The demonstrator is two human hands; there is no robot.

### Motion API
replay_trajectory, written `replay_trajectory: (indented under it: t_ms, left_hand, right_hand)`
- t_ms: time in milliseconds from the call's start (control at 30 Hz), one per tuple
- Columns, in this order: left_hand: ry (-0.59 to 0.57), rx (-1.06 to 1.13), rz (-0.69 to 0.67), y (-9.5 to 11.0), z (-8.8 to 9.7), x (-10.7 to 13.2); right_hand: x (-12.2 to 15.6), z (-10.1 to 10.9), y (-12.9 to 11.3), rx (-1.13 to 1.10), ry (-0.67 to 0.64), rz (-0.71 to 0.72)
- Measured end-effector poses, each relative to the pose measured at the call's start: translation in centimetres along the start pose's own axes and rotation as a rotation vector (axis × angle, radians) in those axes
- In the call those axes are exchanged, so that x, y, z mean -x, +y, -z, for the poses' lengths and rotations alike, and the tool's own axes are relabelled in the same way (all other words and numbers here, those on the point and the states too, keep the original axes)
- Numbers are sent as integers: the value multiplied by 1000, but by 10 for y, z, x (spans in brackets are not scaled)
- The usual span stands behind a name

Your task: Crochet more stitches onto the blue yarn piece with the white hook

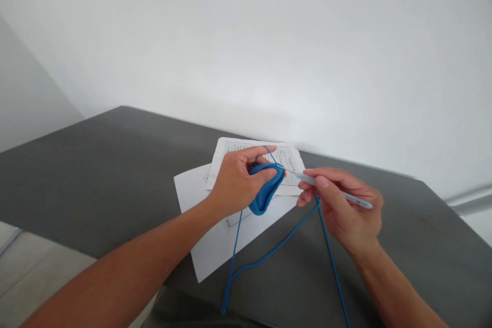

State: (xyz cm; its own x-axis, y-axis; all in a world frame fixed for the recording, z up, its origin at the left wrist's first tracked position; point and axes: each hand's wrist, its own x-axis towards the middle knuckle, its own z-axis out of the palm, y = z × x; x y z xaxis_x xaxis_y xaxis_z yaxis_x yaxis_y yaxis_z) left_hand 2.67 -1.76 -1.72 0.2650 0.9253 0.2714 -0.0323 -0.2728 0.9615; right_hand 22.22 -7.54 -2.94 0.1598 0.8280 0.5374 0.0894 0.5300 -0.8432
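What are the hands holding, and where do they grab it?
The left hand pinches the blue crochet piece by its top edge. The right hand holds a crochet hook along its handle, like a pencil.

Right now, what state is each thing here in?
Left hand: closed around the crochet piece.
Crochet piece: held above the papers, unfinished, yarn attached.
Right hand: gripping the hook.
Hook: tip at the piece's edge.
Yarn: loose, trailing over the table.
Papers: flat, overlapping.
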Motion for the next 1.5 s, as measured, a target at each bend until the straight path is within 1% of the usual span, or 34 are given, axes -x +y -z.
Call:
replay_trajectory:
  t_ms: [233,433,700,867,1033,1167,1333,1500]
  left_hand:
    - [-20,43,14,0,2,0]
    - [-18,53,10,-1,2,0]
    - [-11,23,2,0,1,-1]
    - [40,-92,-63,1,-1,0]
    - [60,-158,-126,-1,-2,0]
    - [76,-227,-175,-1,-2,1]
    - [76,-276,-190,0,-2,-1]
    - [85,-274,-185,0,-2,-1]
  right_hand:
    - [-1,-2,-3,-54,24,-27]
    - [-1,0,-3,-63,4,-20]
    - [0,2,-6,82,-40,76]
    - [1,-2,-10,197,-35,142]
    - [2,-4,-12,240,-34,171]
    - [2,-3,-12,261,-65,191]
    - [1,-2,-10,309,-145,231]
    - [3,-6,-7,345,-149,260]
